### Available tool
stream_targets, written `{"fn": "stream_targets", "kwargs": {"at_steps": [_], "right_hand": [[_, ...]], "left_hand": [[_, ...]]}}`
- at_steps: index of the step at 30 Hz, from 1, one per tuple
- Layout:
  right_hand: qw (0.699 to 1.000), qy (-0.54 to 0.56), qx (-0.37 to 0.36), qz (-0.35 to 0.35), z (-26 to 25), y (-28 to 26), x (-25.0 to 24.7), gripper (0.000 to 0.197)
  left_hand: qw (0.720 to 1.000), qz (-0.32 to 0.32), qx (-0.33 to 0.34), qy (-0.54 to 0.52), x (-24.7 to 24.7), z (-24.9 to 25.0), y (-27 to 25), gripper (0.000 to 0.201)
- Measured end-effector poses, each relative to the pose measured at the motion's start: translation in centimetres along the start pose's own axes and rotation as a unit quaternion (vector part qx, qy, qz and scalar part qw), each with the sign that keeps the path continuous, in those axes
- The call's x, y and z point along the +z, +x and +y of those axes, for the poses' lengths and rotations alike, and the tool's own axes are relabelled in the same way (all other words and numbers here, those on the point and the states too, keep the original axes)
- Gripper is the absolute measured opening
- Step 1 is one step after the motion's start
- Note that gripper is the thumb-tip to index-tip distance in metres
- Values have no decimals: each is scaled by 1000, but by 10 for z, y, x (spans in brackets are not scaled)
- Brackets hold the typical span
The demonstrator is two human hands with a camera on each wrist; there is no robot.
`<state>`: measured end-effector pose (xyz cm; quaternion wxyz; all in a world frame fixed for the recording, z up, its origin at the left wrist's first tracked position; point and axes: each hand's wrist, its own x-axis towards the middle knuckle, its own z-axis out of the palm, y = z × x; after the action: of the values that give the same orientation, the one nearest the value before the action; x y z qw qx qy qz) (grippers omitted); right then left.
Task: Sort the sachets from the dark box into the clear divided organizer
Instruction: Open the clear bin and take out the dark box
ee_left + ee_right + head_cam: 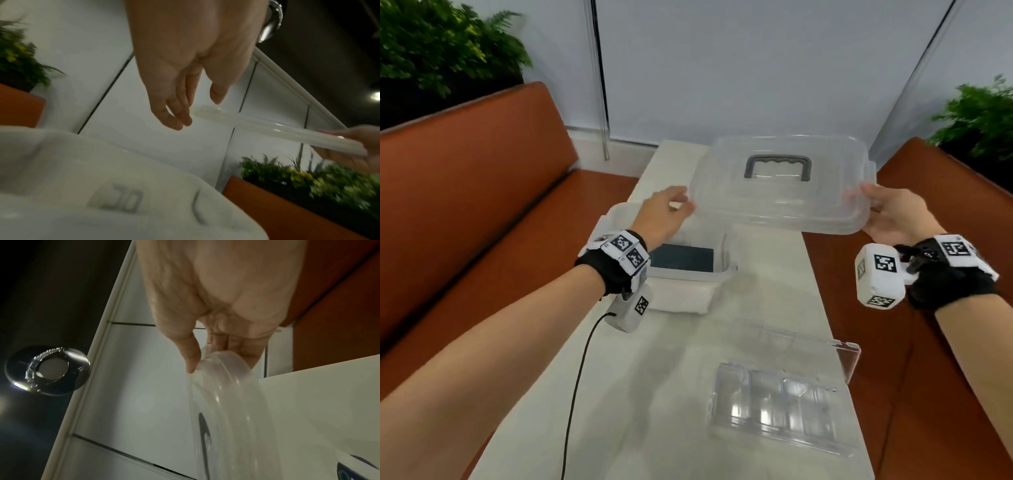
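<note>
Gripping the clear plastic lid with a grey handle point(780, 185) at its right edge, my right hand point(890, 216) is pinching the rim between thumb and fingers, while my left hand point(661, 212) is hanging slack-fingered just beside the lid's left edge, holding nothing.

I am holding the lid tilted in the air above the far end of the pale narrow table point(654, 377). Below my left hand, the translucent white tub point(688, 284) is sitting uncovered on the table, and the dark box point(681, 258) is lying inside it; its contents are not discernible. Nearer to me, on the right part of the table, the clear divided organizer point(774, 404) is lying with its clear hinged cover point(835, 353) standing open behind it. Orange upholstered benches point(465, 192) are flanking the table.
</note>
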<state>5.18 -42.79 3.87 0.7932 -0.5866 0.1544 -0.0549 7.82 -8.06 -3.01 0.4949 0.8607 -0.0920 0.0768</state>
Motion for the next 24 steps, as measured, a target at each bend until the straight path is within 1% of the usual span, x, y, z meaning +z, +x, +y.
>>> {"fn": "stream_targets", "kwargs": {"at_steps": [1,3,5,6,7,9,11,14,18,21,24], "right_hand": [[1000,3,-6,13,0,1,-10,33],[999,10,-20,44,2,5,-27,27],[997,25,-25,75,6,11,-47,20],[996,29,-22,85,12,16,-52,21],[995,27,-12,92,19,21,-59,23],[996,17,15,82,34,31,-74,21],[997,8,45,64,52,42,-84,18],[995,-9,89,47,77,60,-98,23],[987,-52,150,8,103,81,-118,26],[976,-93,198,-13,114,93,-132,32],[949,-188,252,-16,123,99,-149,37]], "left_hand": [[999,-29,-4,26,13,1,-3,45],[992,-90,-16,88,38,2,-11,44],[978,-140,-24,151,63,3,-18,36],[972,-157,-25,174,68,0,-21,32],[967,-171,-30,184,75,-2,-24,37],[964,-191,-55,176,91,-1,-28,48],[961,-191,-69,190,99,0,-33,48],[953,-181,-72,231,102,-4,-36,41],[951,-172,-77,246,103,-5,-39,34],[948,-167,-73,261,104,-5,-42,33],[945,-164,-76,271,106,-3,-44,39]]}}
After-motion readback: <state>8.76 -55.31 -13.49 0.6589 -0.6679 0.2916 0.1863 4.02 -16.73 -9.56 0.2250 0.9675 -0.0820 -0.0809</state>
